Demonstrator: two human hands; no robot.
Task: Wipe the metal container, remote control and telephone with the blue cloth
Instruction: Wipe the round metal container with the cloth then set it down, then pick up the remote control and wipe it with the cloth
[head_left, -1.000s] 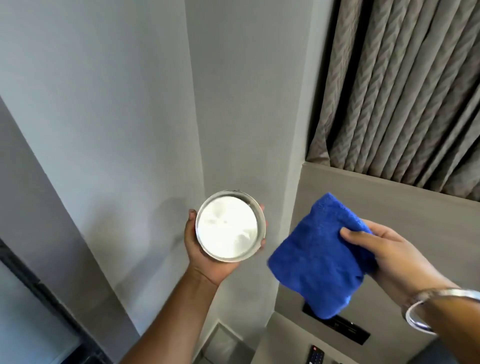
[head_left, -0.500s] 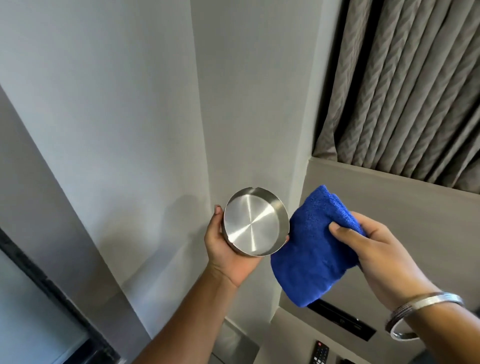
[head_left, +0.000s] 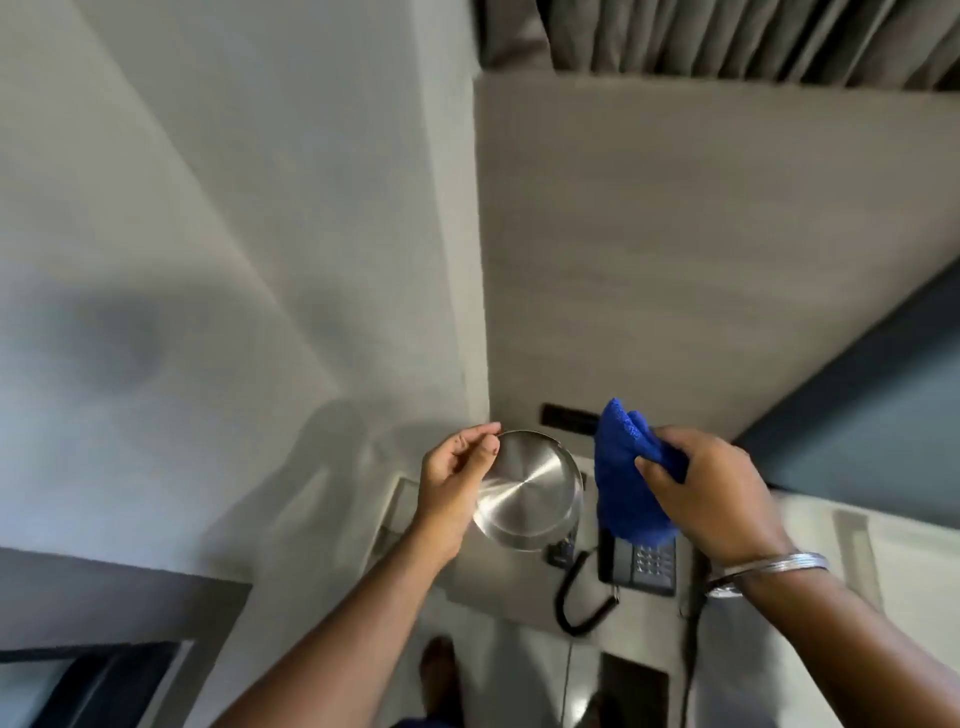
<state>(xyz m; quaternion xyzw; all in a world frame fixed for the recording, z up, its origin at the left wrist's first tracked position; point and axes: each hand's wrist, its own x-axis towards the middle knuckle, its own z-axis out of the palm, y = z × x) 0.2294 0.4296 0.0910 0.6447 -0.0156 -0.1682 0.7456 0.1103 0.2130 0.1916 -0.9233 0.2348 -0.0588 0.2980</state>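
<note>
- Gleaming under the light, a round metal container (head_left: 530, 491) is held in the air in front of a grey wall, its flat brushed face turned toward the camera.
- Left hand (head_left: 451, 483) grips the container's left rim, fingers curled around the edge and thumb on the near side.
- Right hand (head_left: 711, 491) is closed in a pinch on a bunched blue cloth (head_left: 631, 478), which hangs just beside the container's right edge; whether they touch is unclear.
- A metal bangle (head_left: 763, 569) circles the right wrist.
- Below the cloth, a dark telephone (head_left: 641, 566) with a keypad and coiled cord (head_left: 576, 597) sits on a pale table (head_left: 810, 530).
- Grey curtains (head_left: 727, 36) hang at the top.
</note>
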